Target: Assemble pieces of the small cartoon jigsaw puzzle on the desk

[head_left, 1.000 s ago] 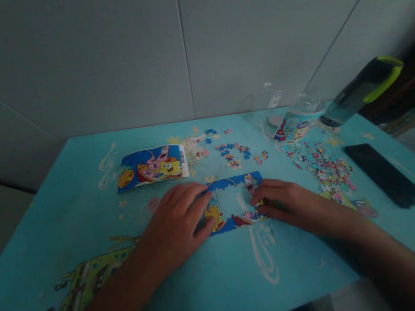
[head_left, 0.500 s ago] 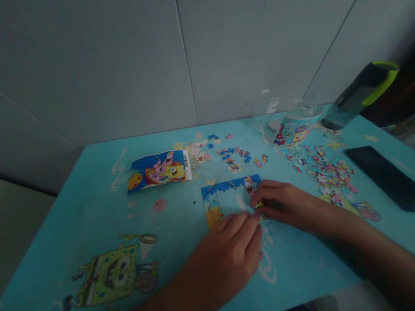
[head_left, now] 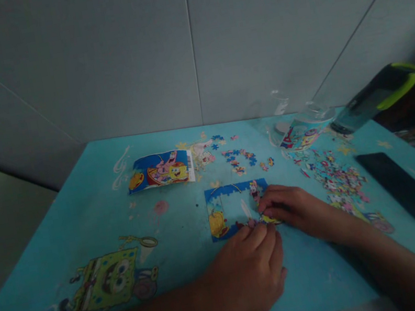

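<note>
Left hand [head_left: 250, 270]: palm down, fingers bent and lying close together, fingertips at the lower edge of the puzzle [head_left: 217, 224], toward its right part. Cannot tell whether a piece is pinched under them. One second ago this hand lay over the puzzle's left side; it has since crossed to the right, and the left border is uncovered. Half a second ago its fingertips met the other hand's; now they sit slightly lower, just beside them.

Right hand [head_left: 290, 206]: same place at the puzzle's right border as in both earlier frames, thumb and forefinger curled toward each other (whether closed on a piece, cannot tell). Its forearm comes in from the lower right, the left one from the lower left.

Puzzle: flat on the tabletop [head_left: 187, 270] between and beyond the hands, a border joined around an open middle.

Beyond it, an arc of loose pieces [head_left: 250, 159]; behind and to the left, a printed packet [head_left: 160, 171]. To the right, a heaped spread of pieces [head_left: 341, 181], with a clear jar [head_left: 303, 134] behind it. Farther right, a dark flat slab [head_left: 406, 188] and a tilted-looking bottle [head_left: 375, 95] (perhaps lens distortion).
</note>
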`<state>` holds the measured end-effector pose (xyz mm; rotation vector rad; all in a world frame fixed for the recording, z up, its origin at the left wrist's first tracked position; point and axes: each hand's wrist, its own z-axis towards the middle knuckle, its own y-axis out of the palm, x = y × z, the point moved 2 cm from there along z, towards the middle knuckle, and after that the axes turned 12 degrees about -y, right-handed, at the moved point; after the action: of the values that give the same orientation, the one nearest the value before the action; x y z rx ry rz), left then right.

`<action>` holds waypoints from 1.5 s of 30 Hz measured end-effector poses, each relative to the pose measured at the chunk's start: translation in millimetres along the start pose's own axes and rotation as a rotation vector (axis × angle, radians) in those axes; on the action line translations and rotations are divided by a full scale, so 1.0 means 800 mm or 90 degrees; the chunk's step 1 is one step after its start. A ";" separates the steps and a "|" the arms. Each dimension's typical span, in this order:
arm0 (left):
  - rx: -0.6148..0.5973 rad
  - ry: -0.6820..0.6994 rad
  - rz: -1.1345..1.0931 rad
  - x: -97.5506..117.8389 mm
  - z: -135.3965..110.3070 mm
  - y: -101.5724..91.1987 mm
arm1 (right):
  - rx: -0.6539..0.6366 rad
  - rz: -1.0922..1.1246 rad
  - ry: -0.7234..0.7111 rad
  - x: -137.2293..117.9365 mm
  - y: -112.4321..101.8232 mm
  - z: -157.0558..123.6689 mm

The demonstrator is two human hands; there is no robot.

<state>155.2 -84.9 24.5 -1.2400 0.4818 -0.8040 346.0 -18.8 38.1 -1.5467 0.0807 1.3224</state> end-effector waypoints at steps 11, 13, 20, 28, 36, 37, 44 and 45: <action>0.026 0.027 -0.028 -0.008 0.002 -0.002 | 0.163 0.052 0.185 -0.017 -0.022 -0.006; 0.029 0.031 -0.023 -0.009 0.003 -0.001 | 0.165 0.045 0.194 -0.021 -0.024 -0.008; 0.029 0.038 -0.013 -0.007 0.001 0.000 | 0.145 0.016 0.220 -0.021 -0.018 -0.004; 0.034 0.043 -0.008 -0.007 0.000 0.001 | 0.129 0.032 0.200 -0.022 -0.016 -0.007; 0.039 0.042 -0.011 -0.007 0.000 0.000 | 0.103 -0.006 0.262 -0.018 -0.011 -0.008; 0.037 0.043 -0.008 -0.007 0.000 0.000 | 0.102 -0.016 0.261 -0.017 -0.010 -0.008; 0.035 0.043 -0.010 -0.008 0.000 -0.001 | 0.102 -0.065 0.231 -0.012 -0.008 -0.012; 0.037 0.044 -0.011 -0.008 0.001 -0.001 | 0.099 -0.073 0.224 -0.012 -0.008 -0.012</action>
<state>151.3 -79.7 24.6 -1.1671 0.5013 -0.8724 352.6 -28.0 48.2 -1.6097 0.3042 0.9211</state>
